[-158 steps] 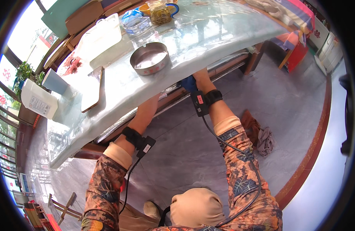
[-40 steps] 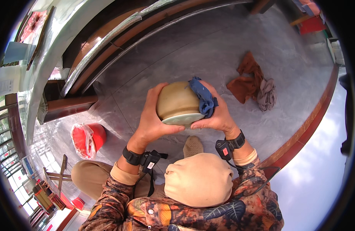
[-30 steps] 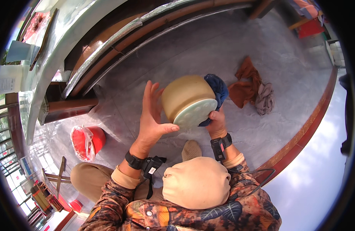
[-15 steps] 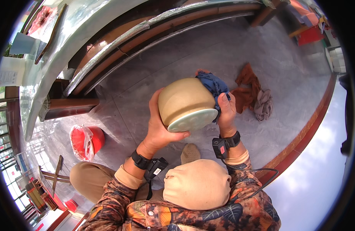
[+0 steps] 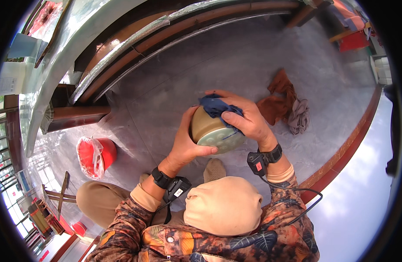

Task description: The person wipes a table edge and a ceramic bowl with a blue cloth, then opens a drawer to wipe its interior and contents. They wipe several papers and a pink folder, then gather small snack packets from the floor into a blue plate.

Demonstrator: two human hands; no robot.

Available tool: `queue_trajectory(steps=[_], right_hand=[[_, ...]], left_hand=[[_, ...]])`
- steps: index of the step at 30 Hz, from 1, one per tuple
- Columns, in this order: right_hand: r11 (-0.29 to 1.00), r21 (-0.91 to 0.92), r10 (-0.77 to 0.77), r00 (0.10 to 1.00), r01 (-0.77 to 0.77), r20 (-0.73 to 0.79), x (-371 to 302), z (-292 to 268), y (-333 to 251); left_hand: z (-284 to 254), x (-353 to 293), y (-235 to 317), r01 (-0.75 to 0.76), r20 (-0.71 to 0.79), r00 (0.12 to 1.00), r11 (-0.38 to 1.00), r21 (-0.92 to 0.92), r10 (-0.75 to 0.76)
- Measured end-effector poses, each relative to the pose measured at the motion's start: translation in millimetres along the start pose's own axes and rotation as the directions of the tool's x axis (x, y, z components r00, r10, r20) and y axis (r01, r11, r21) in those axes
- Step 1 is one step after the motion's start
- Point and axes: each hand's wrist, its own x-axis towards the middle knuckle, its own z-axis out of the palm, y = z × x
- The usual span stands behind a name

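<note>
Over the floor in front of me I hold a round tan pot [image 5: 201, 124], tilted so that its pale green, bumpy end faces toward me. My left hand [image 5: 184, 142] is wrapped round the pot's left side, thumb along the edge of the green end. A bunched dark blue cloth [image 5: 215, 106] lies over the pot's upper right, pressed there by my right hand [image 5: 252, 120]. The right thumb is on the cloth near the green end, and the fingers reach over the far side. Much of the pot is covered by the hands and cloth.
A brown cloth [image 5: 279, 107] and a greyish crumpled cloth [image 5: 299, 117] lie on the floor to the right. A red bucket with a plastic liner [image 5: 107, 150] stands at left. Beyond, a long dark wooden bar [image 5: 153, 46] borders the floor; a reddish-brown edging [image 5: 340, 163] curves along the right.
The pot has turned and dropped slightly, showing more of its green end. My right hand has slid the blue cloth left across the pot's top.
</note>
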Motion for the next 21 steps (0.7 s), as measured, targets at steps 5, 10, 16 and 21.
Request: queue_trajectory(steps=[5,10,16,21], right_hand=[[0.865,0.499,0.184,0.890,0.056,-0.417,-65.3,36.7,50.7],[0.905,0.424,0.174,0.901,0.013,-0.398,-74.0,41.8,76.8],[0.543,0.823,0.285,0.885,0.168,-0.368,-58.2,39.2,78.9],[0.244,0.944,0.304,0.906,0.223,-0.293,-59.5,52.1,83.7]], left_hand=[[-1.3,4.2,0.4,0.024,0.033,0.999,0.999,0.022,-0.025],[-7.4,15.8,19.0,-0.007,0.035,0.999,0.968,0.250,-0.002],[-2.6,14.2,34.7,-0.266,0.041,0.964,0.942,0.203,0.263],[16.4,12.6,14.3,-0.294,0.034,0.955,0.954,-0.055,0.296]])
